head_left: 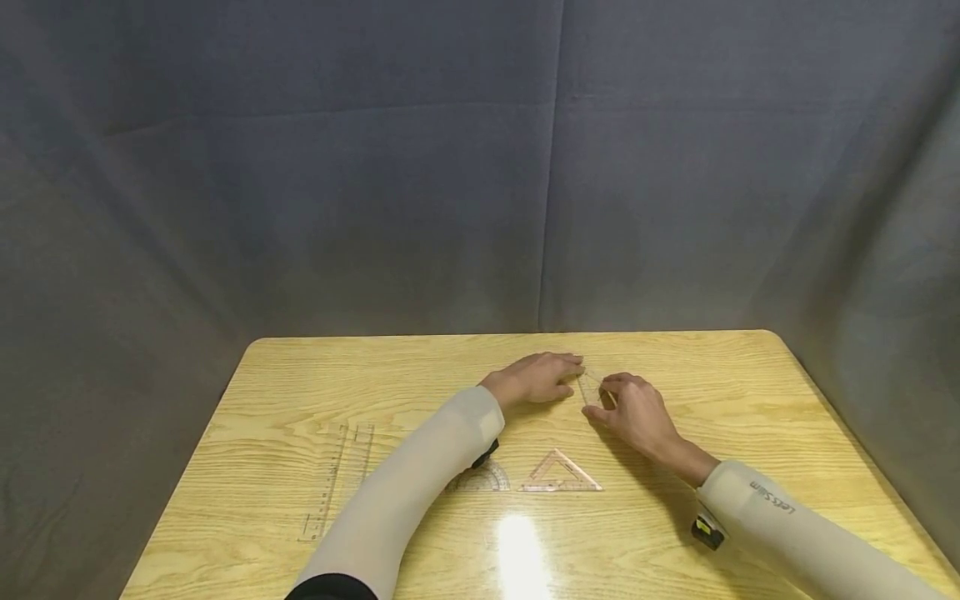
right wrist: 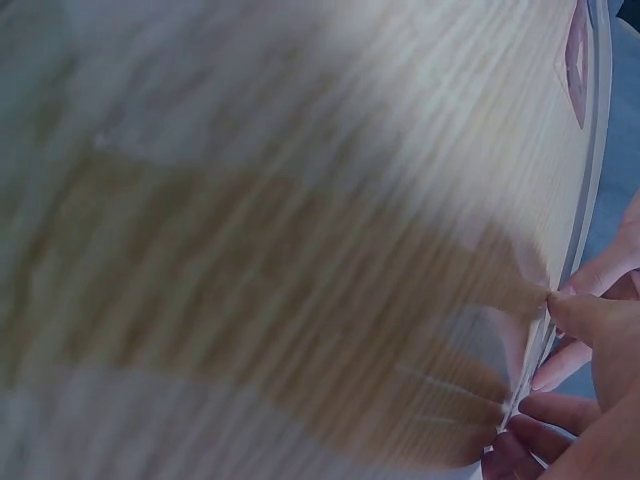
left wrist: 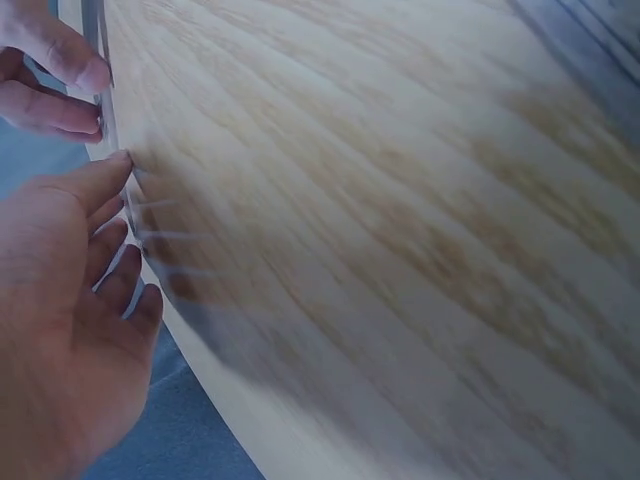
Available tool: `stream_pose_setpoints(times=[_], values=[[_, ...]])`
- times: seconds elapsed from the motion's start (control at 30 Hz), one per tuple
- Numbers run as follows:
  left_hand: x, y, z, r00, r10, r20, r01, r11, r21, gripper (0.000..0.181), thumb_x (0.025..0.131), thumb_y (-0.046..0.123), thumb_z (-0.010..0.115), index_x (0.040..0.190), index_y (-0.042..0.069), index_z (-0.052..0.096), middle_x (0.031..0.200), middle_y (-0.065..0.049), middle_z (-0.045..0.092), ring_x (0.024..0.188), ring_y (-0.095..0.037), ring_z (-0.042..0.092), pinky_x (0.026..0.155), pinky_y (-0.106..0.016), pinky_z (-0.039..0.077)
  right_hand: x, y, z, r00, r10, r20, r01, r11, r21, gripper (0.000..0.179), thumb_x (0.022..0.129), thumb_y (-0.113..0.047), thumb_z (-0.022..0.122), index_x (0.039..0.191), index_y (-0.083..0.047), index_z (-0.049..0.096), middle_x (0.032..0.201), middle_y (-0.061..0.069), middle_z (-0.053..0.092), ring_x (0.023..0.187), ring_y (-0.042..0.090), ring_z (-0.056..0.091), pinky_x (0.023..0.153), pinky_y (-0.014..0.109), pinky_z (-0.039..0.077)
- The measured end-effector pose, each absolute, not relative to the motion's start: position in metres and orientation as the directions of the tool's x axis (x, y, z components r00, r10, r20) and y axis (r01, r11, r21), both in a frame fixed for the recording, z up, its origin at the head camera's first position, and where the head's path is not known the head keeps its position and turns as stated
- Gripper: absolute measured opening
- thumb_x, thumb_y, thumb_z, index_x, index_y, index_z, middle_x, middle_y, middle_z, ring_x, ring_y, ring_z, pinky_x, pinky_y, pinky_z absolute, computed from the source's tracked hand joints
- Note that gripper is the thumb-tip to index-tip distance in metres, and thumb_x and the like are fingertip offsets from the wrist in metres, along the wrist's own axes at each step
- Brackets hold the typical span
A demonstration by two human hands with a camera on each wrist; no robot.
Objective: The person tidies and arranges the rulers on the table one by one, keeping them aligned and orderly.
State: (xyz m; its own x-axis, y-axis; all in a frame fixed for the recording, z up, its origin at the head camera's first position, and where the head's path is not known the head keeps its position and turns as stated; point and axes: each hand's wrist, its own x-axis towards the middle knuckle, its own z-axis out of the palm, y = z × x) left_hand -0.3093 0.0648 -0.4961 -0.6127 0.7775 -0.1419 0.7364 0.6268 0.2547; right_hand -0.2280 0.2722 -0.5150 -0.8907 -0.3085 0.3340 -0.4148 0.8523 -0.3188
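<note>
A small clear set square (head_left: 590, 390) lies near the back of the table between the two hands. My right hand (head_left: 637, 414) holds it from the right, thumb on the near corner and fingers along the slanted edge. From the left my left hand (head_left: 536, 377) reaches in, its relaxed fingers right at the set square's left side. In the left wrist view, the left hand (left wrist: 75, 290) has its fingertips down at the table surface. The right wrist view has the right hand (right wrist: 600, 370) with its fingertips low on the wood.
Nearer the front lie a triangular set square (head_left: 558, 483) with a cut-out middle and a clear protractor (head_left: 491, 477), partly hidden by the left sleeve. Clear rulers (head_left: 326, 492) lie at the left on the wooden table (head_left: 262, 400). Dark cloth (head_left: 405, 208) hangs behind.
</note>
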Motion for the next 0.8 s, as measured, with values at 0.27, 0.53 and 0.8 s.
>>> stream_pose_setpoints(times=[0.27, 0.53, 0.8], values=[[-0.308, 0.064, -0.494, -0.614, 0.774, -0.152, 0.737, 0.632, 0.24, 0.052, 0.112, 0.031, 0.055, 0.161, 0.014, 0.047, 0.17, -0.003, 0.038, 0.156, -0.02, 0.036, 0.129, -0.033, 0.028, -0.228, 0.277, -0.513, -0.883, -0.345, 0.319, -0.44, 0.845, -0.303, 0.024, 0.087, -0.017, 0.089, 0.088, 0.004, 0.077, 0.118, 0.029, 0.073, 0.103, 0.049, 0.069, 0.083, 0.059, 0.061], [-0.307, 0.061, -0.492, -0.606, 0.784, -0.131, 0.769, 0.62, 0.156, 0.042, 0.112, 0.027, 0.057, 0.152, 0.015, 0.059, 0.16, -0.004, 0.051, 0.146, -0.023, 0.052, 0.124, -0.032, 0.037, -0.232, 0.285, -0.509, -0.881, -0.385, 0.276, -0.458, 0.841, -0.289, 0.031, 0.091, -0.011, 0.084, 0.114, 0.009, 0.077, 0.126, 0.026, 0.072, 0.113, 0.045, 0.065, 0.094, 0.058, 0.058], [-0.3, 0.06, -0.492, -0.573, 0.815, -0.084, 0.811, 0.579, 0.089, 0.026, 0.11, 0.023, 0.06, 0.127, 0.012, 0.077, 0.122, -0.001, 0.075, 0.104, -0.014, 0.071, 0.1, -0.026, 0.055, -0.241, 0.291, -0.51, -0.86, -0.43, 0.275, -0.499, 0.819, -0.282, 0.031, 0.092, -0.007, 0.081, 0.118, 0.009, 0.075, 0.129, 0.026, 0.071, 0.113, 0.044, 0.064, 0.093, 0.057, 0.058]])
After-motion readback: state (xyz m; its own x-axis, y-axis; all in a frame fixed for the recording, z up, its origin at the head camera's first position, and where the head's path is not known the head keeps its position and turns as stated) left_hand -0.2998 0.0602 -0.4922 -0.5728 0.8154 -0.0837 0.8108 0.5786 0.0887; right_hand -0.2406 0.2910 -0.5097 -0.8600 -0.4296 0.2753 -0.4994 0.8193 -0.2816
